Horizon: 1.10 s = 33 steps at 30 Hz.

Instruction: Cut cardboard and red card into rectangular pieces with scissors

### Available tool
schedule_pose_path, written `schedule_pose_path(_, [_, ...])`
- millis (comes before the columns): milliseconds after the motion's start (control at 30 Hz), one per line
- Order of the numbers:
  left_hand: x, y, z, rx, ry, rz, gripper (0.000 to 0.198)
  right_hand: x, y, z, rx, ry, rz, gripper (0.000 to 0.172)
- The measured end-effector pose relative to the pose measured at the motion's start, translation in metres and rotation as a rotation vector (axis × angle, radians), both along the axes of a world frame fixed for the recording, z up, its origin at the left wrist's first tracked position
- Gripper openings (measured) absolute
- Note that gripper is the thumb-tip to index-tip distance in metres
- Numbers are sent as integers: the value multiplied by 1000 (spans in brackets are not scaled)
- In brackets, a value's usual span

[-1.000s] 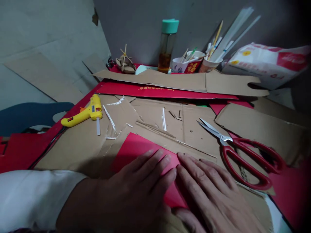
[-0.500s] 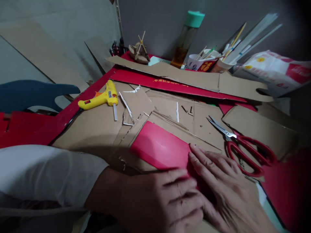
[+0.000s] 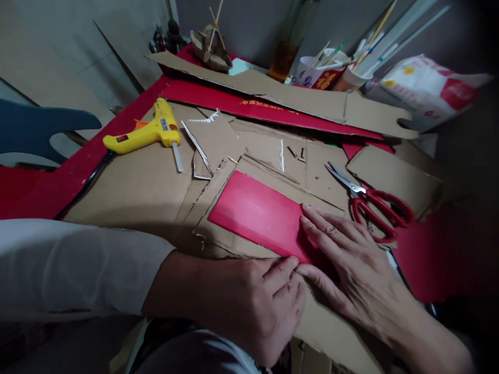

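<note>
A red rectangular card [image 3: 255, 205] lies flat on a piece of brown cardboard [image 3: 224, 241]. My right hand [image 3: 351, 257] rests on the card's right part, fingers stretched out and thumb apart. At the card's near edge my left hand [image 3: 268, 301] is curled, its fingertips pressed together next to my right thumb. Whatever those fingers may hold is hidden. Scissors with red handles [image 3: 374, 208] lie slightly spread, just beyond my right hand.
A yellow glue gun [image 3: 144, 132] lies at the left with its cord. Cut cardboard scraps [image 3: 214, 137] and a long cardboard strip [image 3: 288, 98] lie farther back. Paper cups [image 3: 310, 72], a bottle [image 3: 286, 54] and a white-and-red package [image 3: 432, 91] stand behind.
My left hand has drawn in to the card's near edge, and its fingers have curled tighter. My right hand still lies on the card. The camera view has shifted.
</note>
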State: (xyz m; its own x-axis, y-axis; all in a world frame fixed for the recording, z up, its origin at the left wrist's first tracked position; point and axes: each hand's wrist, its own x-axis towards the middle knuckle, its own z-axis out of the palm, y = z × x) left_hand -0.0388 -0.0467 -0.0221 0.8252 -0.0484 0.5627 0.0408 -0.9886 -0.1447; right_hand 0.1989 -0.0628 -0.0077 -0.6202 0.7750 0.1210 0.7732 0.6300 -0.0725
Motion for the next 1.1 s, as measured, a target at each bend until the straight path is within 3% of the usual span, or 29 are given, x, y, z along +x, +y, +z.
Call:
schedule_pose_path(100, [-1,9,1,-202,-36,9,36,0,-1,5,-78,0,-31,61])
schedule_pose_path(233, [1,35,2,-429,51,320,23,2,1,12,-224,65,-44,59])
schedule_pose_path(400, [4,52,3,-576,106,286,26,18,-4,13,-244,231,-100,46])
schedule_pose_path(533, [3,50,4,-577,165,339,30,32,-35,11,-14,476,-361,30])
schedule_pose_path(600, [2,50,5,-565,170,339,32,33,-57,10,17,543,-410,29])
schedule_pose_path(767, [0,50,7,-522,263,362,37,18,-90,3,-21,464,-290,35])
schedule_pose_path(900, [0,51,7,-503,289,356,42,8,-91,-5,-50,333,-259,49])
schedule_pose_path(1100, [4,52,5,-472,276,362,40,9,-90,-8,-24,290,-231,51])
